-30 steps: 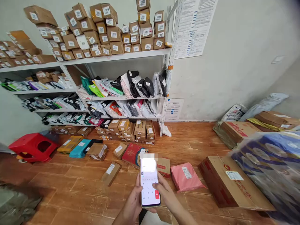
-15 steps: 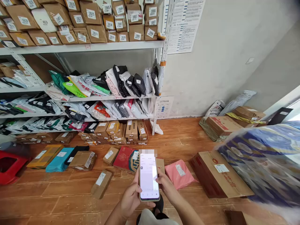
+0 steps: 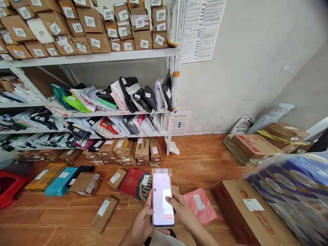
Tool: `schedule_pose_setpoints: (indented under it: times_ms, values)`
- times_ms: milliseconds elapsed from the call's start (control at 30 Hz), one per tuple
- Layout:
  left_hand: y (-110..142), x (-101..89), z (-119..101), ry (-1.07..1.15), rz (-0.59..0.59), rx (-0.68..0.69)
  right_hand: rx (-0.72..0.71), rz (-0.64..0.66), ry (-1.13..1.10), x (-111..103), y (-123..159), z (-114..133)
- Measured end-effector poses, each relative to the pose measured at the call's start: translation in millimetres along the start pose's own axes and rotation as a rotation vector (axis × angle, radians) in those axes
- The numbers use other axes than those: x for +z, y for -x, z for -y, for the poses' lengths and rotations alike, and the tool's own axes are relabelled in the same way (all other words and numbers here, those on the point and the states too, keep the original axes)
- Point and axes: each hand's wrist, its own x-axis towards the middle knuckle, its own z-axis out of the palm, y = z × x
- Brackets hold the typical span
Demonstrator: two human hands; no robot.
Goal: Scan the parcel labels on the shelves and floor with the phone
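A smartphone with a lit white screen is upright in front of me, low in the middle of the view. My left hand is closed around its left edge and lower back, thumb along the side. At the right edge, my right hand grips the phone too, its thumb over the screen and its other fingers mostly hidden behind. Beyond the phone lie a red box and a pink parcel bag, apart from my hands.
White shelving at the left bears numbered boxes and bagged parcels. Several parcels lie on the wooden floor, including a small brown box and a blue parcel. A large carton and plastic-wrapped packs stand at the right.
The phone screen now shows a panel with a red button at its lower right. My right thumb has shifted up and left over the screen. The view has tilted up slightly.
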Motion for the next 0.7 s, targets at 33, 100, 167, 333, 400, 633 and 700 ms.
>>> schedule_pose_setpoints:
  times_ms: [33,100,167,333,400,633,700]
  values:
    - [-4,1.1,1,0.007,-0.002,0.01,0.008,0.029,-0.006,-4,-2,1]
    - [-10,2.9,1,0.018,-0.012,0.024,0.03,0.063,-0.021,-9,-6,2]
    - [-16,3.0,-2,0.017,-0.039,0.025,0.044,0.022,-0.035,-10,-13,2]
    - [-34,-3.3,-18,0.007,-0.087,0.052,0.038,-0.22,-0.045,0,-46,5]
    - [-43,-8.1,-29,0.012,-0.064,0.041,0.039,-0.275,-0.056,7,-62,10]
    - [-73,-42.2,-82,-0.184,0.013,-0.005,-0.026,-0.362,-0.116,34,-119,22]
    - [-79,-53.5,-95,-0.24,0.039,-0.031,-0.065,-0.373,-0.133,40,-134,20]
